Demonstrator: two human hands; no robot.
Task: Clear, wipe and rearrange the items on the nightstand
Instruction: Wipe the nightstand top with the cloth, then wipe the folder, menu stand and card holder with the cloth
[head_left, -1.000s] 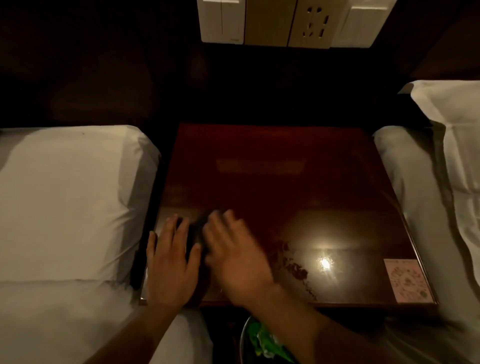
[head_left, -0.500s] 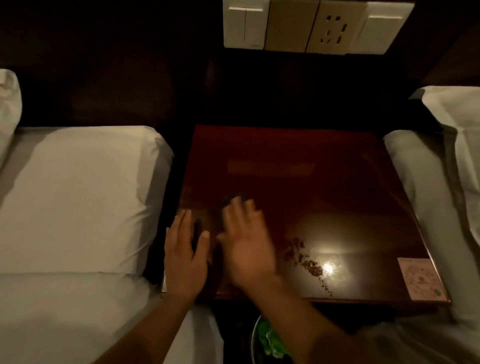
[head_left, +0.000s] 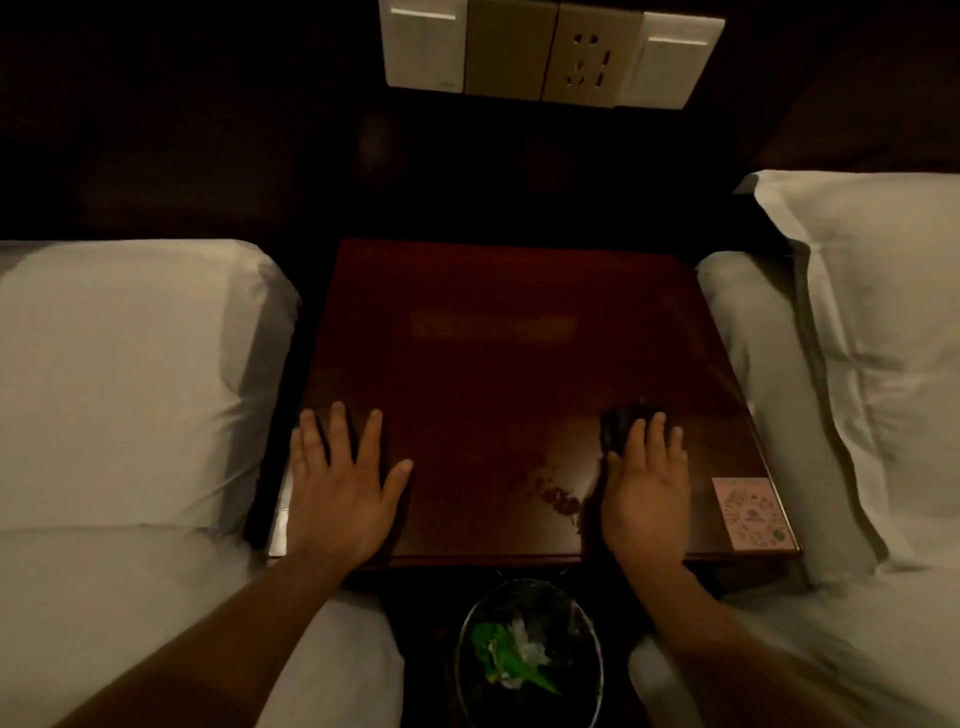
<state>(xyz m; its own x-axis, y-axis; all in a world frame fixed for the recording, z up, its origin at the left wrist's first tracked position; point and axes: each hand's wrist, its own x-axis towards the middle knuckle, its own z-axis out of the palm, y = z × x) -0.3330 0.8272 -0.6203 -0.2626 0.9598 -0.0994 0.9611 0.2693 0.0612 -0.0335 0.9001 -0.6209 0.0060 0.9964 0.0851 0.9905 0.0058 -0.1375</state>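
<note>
The dark red glossy nightstand (head_left: 509, 364) fills the middle of the head view. My left hand (head_left: 340, 488) lies flat on its front left corner, fingers spread, holding nothing. My right hand (head_left: 647, 493) presses flat on a dark cloth (head_left: 621, 426) near the front right; only the cloth's far end shows past my fingertips. A patch of dark crumbs or stain (head_left: 556, 499) sits on the top between my hands. A pink printed card (head_left: 753, 512) lies at the front right corner.
White beds flank the nightstand, one at the left (head_left: 130, 374) and one at the right with a pillow (head_left: 883, 338). A waste bin (head_left: 527, 654) with green and white litter stands below the front edge. Switches and a socket (head_left: 550, 52) are on the dark wall behind.
My right hand has slid with the cloth from beside my left hand across to the right side of the top. My left hand has stayed at the front left corner.
</note>
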